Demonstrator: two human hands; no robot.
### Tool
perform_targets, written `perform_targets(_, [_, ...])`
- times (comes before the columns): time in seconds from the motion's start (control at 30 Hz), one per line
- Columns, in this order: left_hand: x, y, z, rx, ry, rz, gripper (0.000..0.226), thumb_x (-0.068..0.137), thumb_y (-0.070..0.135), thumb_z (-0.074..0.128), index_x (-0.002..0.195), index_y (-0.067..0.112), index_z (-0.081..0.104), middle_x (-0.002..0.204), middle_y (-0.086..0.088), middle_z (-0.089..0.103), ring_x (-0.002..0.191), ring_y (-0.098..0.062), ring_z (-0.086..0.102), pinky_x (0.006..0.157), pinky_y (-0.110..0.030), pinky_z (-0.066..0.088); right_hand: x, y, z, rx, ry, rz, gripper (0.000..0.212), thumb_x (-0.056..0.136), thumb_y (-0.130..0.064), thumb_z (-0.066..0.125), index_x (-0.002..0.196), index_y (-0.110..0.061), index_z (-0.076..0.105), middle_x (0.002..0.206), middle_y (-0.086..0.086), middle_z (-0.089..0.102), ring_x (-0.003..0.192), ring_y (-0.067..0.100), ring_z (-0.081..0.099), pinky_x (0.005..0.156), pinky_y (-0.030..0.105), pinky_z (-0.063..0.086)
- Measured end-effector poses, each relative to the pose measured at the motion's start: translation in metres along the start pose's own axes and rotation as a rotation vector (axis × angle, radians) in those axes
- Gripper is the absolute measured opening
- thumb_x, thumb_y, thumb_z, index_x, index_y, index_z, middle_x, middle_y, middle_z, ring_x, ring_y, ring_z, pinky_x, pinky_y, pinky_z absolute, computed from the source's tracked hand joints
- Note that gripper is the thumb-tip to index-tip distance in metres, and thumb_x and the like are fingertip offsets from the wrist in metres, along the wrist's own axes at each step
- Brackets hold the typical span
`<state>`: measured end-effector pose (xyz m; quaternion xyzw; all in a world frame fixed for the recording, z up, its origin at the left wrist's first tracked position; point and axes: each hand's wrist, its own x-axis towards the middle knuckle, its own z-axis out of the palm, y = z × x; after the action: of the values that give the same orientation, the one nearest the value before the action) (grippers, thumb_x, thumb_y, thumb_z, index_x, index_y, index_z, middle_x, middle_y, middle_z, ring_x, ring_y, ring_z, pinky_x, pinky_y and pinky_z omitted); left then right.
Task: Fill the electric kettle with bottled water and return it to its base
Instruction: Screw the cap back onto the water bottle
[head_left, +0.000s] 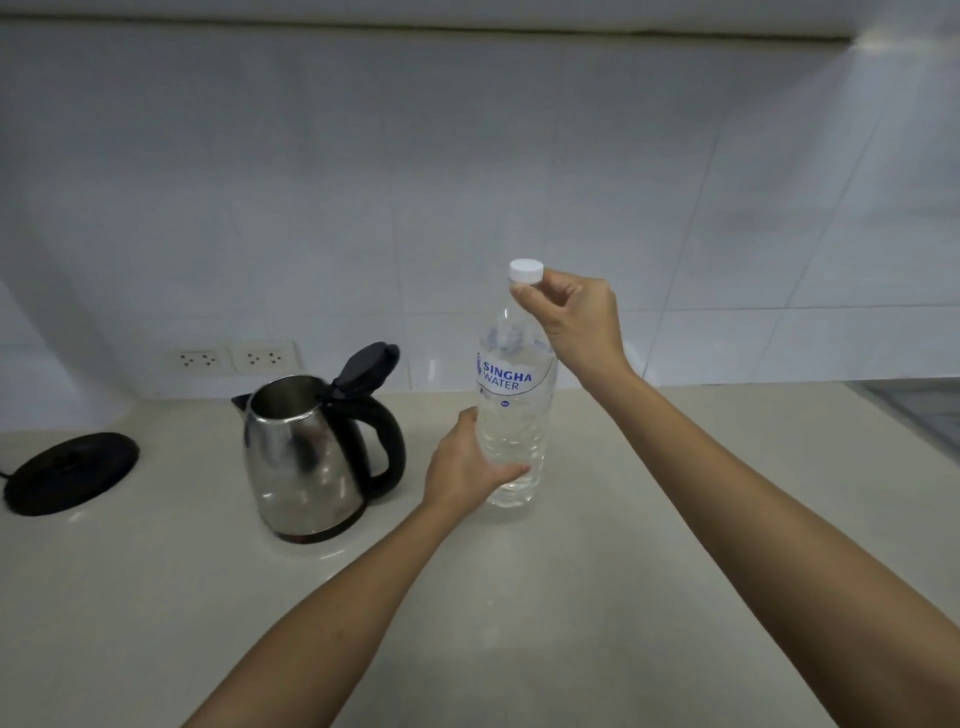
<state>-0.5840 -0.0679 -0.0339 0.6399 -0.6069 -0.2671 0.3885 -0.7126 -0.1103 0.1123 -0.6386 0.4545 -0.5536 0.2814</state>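
A clear plastic water bottle with a blue-lettered label stands upright on the counter. My left hand grips its lower body. My right hand pinches the white cap on the bottle's neck. Left of the bottle stands the steel electric kettle, its black lid flipped up and its black handle facing the bottle. The kettle's round black base lies apart at the counter's far left, with nothing on it.
The pale counter runs under everything, backed by a white tiled wall. Two wall sockets sit behind the kettle. A cord leaves the base at the left edge. A darker recess shows at the counter's right end.
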Motion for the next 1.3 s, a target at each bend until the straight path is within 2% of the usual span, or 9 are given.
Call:
perform_targets(0.1, [0.026, 0.015, 0.029, -0.02, 0.009, -0.068, 0.08, 0.061, 0.035, 0.085, 0.127, 0.017, 0.044, 0.113, -0.002, 0.065, 0.105, -0.025, 0.06, 0.084, -0.033, 0.05, 0.022, 0.02, -0.021, 0.024, -0.093, 0.012, 0.016, 0.083, -0.027, 0.072, 0.094, -0.016, 0.077, 0.093, 0.008, 0.076, 0.081, 0.004, 0.059, 0.081, 0.028, 0.049])
perform_targets(0.2, [0.047, 0.019, 0.053, -0.037, 0.01, -0.114, 0.072, 0.068, 0.026, 0.082, 0.126, 0.01, 0.042, 0.108, -0.008, 0.064, 0.101, -0.029, 0.061, 0.078, -0.032, 0.05, 0.037, 0.04, -0.032, 0.035, -0.159, 0.025, 0.026, 0.084, -0.02, 0.071, 0.108, -0.012, 0.073, 0.096, -0.002, 0.074, 0.087, 0.002, 0.064, 0.084, 0.02, 0.049])
perform_targets(0.47, [0.091, 0.018, 0.094, 0.008, -0.026, -0.18, 0.075, 0.071, 0.023, 0.082, 0.13, 0.009, 0.039, 0.11, -0.011, 0.063, 0.099, -0.029, 0.061, 0.075, -0.029, 0.046, 0.079, 0.092, -0.047, 0.071, -0.158, 0.066, 0.028, 0.085, -0.02, 0.07, 0.112, -0.01, 0.071, 0.105, -0.002, 0.072, 0.097, 0.003, 0.064, 0.082, 0.009, 0.046])
perform_targets(0.63, [0.112, 0.017, 0.114, 0.011, -0.019, -0.234, 0.075, 0.069, 0.025, 0.083, 0.128, 0.008, 0.04, 0.106, -0.013, 0.064, 0.096, -0.031, 0.062, 0.076, -0.033, 0.05, 0.099, 0.116, -0.051, 0.075, -0.191, 0.093, 0.026, 0.086, -0.02, 0.07, 0.11, -0.011, 0.072, 0.104, -0.004, 0.071, 0.102, 0.006, 0.065, 0.092, 0.021, 0.047])
perform_targets(0.77, [0.118, 0.015, 0.125, 0.032, -0.026, -0.252, 0.077, 0.069, 0.026, 0.083, 0.13, 0.008, 0.039, 0.109, -0.015, 0.064, 0.099, -0.032, 0.062, 0.081, -0.036, 0.052, 0.107, 0.132, -0.054, 0.082, -0.214, 0.121, 0.028, 0.086, -0.019, 0.069, 0.114, -0.012, 0.07, 0.109, -0.001, 0.072, 0.108, 0.008, 0.064, 0.097, 0.022, 0.046])
perform_targets(0.9, [0.12, 0.009, 0.13, 0.032, -0.03, -0.252, 0.076, 0.07, 0.025, 0.083, 0.129, 0.008, 0.039, 0.111, -0.015, 0.064, 0.101, -0.032, 0.062, 0.083, -0.037, 0.052, 0.107, 0.14, -0.051, 0.083, -0.21, 0.108, 0.029, 0.087, -0.022, 0.068, 0.114, -0.013, 0.07, 0.106, -0.002, 0.073, 0.103, 0.005, 0.065, 0.091, 0.018, 0.045])
perform_targets(1.03, [0.122, 0.006, 0.129, 0.054, -0.071, -0.245, 0.079, 0.075, 0.028, 0.079, 0.135, 0.007, 0.033, 0.116, -0.017, 0.062, 0.106, -0.034, 0.06, 0.085, -0.036, 0.051, 0.107, 0.141, -0.048, 0.035, -0.225, 0.109, 0.028, 0.091, -0.025, 0.063, 0.115, -0.013, 0.069, 0.076, -0.023, 0.066, 0.07, -0.011, 0.058, 0.072, 0.009, 0.041])
perform_targets(1.17, [0.119, 0.003, 0.126, 0.073, -0.148, -0.204, 0.083, 0.083, 0.031, 0.071, 0.146, 0.009, 0.021, 0.131, -0.014, 0.057, 0.118, -0.032, 0.055, 0.094, -0.035, 0.047, 0.096, 0.145, -0.046, -0.137, -0.227, 0.062, 0.036, 0.097, -0.036, 0.051, 0.128, -0.019, 0.059, 0.112, 0.0, 0.069, 0.097, 0.007, 0.059, 0.085, 0.021, 0.041])
perform_targets(1.3, [0.105, 0.001, 0.12, 0.105, -0.198, -0.155, 0.09, 0.088, 0.031, 0.064, 0.153, 0.011, 0.006, 0.148, -0.011, 0.042, 0.132, -0.031, 0.045, 0.106, -0.037, 0.039, 0.083, 0.141, -0.042, -0.313, -0.186, 0.013, 0.044, 0.101, -0.04, 0.037, 0.139, -0.019, 0.047, 0.11, 0.007, 0.067, 0.105, 0.027, 0.061, 0.085, 0.032, 0.045])
